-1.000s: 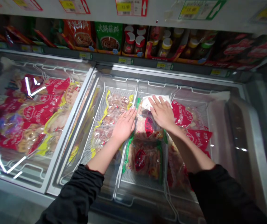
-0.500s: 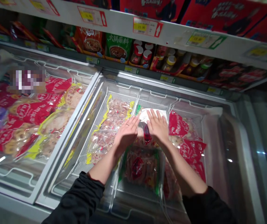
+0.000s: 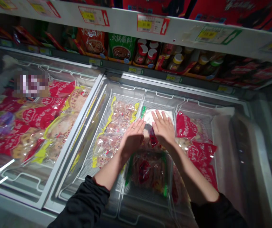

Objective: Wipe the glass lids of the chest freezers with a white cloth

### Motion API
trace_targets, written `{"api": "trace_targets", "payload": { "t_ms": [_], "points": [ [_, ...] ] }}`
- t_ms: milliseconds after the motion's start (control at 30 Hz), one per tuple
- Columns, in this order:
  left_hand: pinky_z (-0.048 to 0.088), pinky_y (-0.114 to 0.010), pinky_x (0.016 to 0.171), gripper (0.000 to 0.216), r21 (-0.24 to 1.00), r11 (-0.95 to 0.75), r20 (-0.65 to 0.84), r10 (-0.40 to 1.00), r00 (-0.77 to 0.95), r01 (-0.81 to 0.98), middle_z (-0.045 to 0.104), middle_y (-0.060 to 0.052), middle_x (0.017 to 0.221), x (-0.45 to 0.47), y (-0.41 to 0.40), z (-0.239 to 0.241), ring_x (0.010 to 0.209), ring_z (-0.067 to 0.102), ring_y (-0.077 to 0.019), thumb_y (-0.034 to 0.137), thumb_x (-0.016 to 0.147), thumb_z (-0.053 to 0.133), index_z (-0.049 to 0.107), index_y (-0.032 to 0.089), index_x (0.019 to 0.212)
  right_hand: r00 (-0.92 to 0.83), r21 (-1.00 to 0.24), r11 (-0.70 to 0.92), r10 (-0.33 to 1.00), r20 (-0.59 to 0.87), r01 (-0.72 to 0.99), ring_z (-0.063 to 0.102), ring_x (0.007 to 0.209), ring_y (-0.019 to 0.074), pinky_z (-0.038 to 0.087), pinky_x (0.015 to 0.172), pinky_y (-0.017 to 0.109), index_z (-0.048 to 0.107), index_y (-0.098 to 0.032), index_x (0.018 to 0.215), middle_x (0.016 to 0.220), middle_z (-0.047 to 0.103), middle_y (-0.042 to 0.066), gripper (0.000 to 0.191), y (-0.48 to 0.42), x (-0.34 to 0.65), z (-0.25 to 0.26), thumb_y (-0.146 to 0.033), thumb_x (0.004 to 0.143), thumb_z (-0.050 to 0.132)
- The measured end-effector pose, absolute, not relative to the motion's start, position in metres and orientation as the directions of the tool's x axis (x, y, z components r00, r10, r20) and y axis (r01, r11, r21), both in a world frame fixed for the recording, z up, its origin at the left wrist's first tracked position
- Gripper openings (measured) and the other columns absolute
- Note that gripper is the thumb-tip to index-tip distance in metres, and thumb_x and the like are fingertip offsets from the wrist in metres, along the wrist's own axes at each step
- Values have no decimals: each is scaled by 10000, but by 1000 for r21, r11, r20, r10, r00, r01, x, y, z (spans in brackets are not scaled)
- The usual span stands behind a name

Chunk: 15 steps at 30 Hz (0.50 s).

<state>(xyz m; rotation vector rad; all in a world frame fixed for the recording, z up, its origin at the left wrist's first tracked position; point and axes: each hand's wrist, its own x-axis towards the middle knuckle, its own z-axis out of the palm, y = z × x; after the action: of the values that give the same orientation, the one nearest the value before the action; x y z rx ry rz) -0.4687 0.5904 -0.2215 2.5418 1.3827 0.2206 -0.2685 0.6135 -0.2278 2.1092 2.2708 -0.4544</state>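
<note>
Both my hands lie flat inside an open chest freezer. My left hand (image 3: 132,138) rests with fingers stretched on the left side of a clear frozen-food bag with a red label (image 3: 152,138) in the middle wire basket (image 3: 145,188). My right hand (image 3: 163,128) lies flat on the same bag's right side, its fingertips on a white pack (image 3: 150,114) at the back. A second bag with green edges (image 3: 147,169) lies in front of them. Neither hand grips anything.
The left wire basket holds yellow-edged bags (image 3: 113,133); the right one holds red bags (image 3: 193,139). A closed glass lid (image 3: 43,126) covers the neighbouring freezer full of red packs. Above runs a shelf with jars (image 3: 147,55), sauce packets (image 3: 120,47) and price tags (image 3: 152,25).
My left hand slid right from the yellow-edged bag onto the middle bag, so both hands now sit close together. The camera tilted up slightly.
</note>
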Motion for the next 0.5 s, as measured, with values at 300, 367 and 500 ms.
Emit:
{"api": "trace_targets", "payload": {
  "t_ms": [300,367,500],
  "points": [
    [414,-443,1316,593,228,-525,-28,838,544,820,442,-174,1711,-465,593,-221,1602,434,-253,131,1028,425,463,20,1609,-253,-290,186,944,-210,939,265,1673,264,263,1366,560,363,-297,1713,1788,316,-15,596,690,-270,-223,-395,1134,255],
    [440,-448,1298,585,226,-525,-41,837,546,821,478,-185,1690,-465,594,-221,1586,462,-261,123,1024,428,473,15,1597,-178,-279,114,960,-217,954,267,1672,274,273,1358,583,357,-300,1714,1791,307,-7,600,685,-254,-225,-405,1135,245],
    [456,-452,1290,534,283,-539,2,827,562,793,534,-185,1656,-468,594,-225,1573,482,-268,126,1042,449,503,33,1565,-107,-258,45,967,-233,965,257,1675,291,291,1344,619,352,-308,1716,1788,304,-6,601,650,-254,-227,-408,1133,246]
  ]
}}
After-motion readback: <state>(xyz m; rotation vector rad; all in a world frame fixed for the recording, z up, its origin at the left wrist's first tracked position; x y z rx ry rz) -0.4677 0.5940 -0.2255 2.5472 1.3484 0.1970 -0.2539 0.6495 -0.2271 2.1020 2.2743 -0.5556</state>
